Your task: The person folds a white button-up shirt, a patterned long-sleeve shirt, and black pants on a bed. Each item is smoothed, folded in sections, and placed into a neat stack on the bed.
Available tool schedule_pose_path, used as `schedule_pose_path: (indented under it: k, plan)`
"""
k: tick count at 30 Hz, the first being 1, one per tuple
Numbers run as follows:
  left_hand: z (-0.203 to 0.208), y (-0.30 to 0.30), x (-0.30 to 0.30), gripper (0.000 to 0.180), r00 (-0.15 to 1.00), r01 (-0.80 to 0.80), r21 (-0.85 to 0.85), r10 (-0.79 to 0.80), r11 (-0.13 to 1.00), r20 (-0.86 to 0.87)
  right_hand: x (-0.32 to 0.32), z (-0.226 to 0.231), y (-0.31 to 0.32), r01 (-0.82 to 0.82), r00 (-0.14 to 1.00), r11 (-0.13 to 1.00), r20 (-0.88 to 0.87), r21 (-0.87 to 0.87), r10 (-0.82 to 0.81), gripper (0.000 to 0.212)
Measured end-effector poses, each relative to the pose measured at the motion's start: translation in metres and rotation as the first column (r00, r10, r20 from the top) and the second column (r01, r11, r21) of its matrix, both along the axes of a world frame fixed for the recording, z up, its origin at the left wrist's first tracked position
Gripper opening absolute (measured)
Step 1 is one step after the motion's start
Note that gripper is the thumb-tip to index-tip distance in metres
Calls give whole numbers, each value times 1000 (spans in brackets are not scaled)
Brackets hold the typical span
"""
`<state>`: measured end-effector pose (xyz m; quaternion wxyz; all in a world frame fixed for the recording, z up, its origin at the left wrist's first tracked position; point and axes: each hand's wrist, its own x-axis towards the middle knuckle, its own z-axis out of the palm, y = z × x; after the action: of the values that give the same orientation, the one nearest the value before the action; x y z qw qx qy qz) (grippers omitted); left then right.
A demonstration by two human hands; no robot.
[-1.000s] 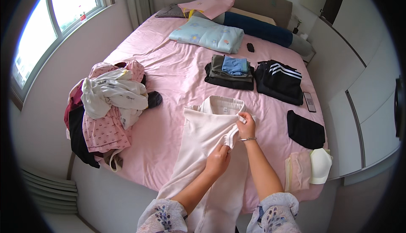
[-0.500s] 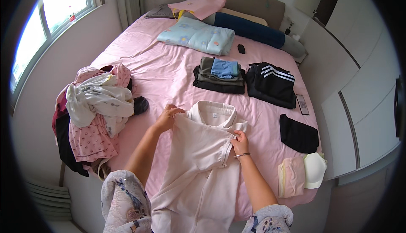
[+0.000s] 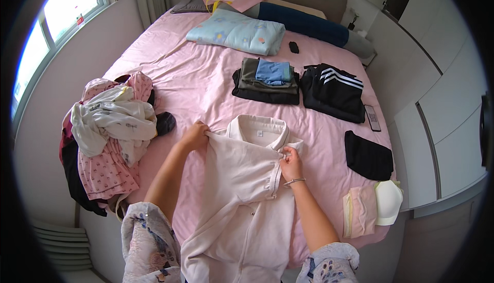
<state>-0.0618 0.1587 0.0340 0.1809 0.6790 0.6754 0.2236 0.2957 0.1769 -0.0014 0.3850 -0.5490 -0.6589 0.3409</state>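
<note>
A pale beige collared shirt [image 3: 257, 236] lies on the pink bed sheet [image 3: 198, 90], its collar toward the headboard and its lower part running off the near edge of the view. My left hand [image 3: 194, 135] pinches the shirt at the shoulder left of the collar. On the other side, my right hand [image 3: 292, 163] is closed on the shirt fabric just below the collar, beside a gathered sleeve end that lies across the front. The fingertips of both hands are partly hidden by cloth.
Left of the shirt is a loose heap of clothes [image 3: 110, 123]. Folded dark clothes with a blue piece [image 3: 272, 72], striped black clothing [image 3: 334, 93] and a phone [image 3: 372, 118] lie beyond. A folded black garment [image 3: 368, 154] and a pale bra [image 3: 388, 203] are at right.
The view has shifted slightly. Both hands keep hold of the shirt; the left has drawn its shoulder a little outward, and the cloth across the front looks tauter.
</note>
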Motion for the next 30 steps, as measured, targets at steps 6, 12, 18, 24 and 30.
schedule_pose_path:
  k: [6,12,18,24,30]
  plan:
    - [28,-33,62,33,947,-321,368,291,873,136,-1,8,-22,82,938,975,-315,-204,-145,43]
    - [15,-71,96,45,994,-34,261,60,965,-93,-15,25,-50,22,993,991,-112,-133,-37,49]
    - [5,-70,94,59,982,-102,123,120,987,-148,-7,16,-30,145,989,988,17,-55,-144,50]
    - [7,-133,82,46,910,-324,387,173,863,377,7,25,-48,243,969,951,85,-194,-230,58]
    - [-9,-348,67,34,474,-319,-258,390,912,789,34,18,-110,116,966,982,-212,-147,-146,44]
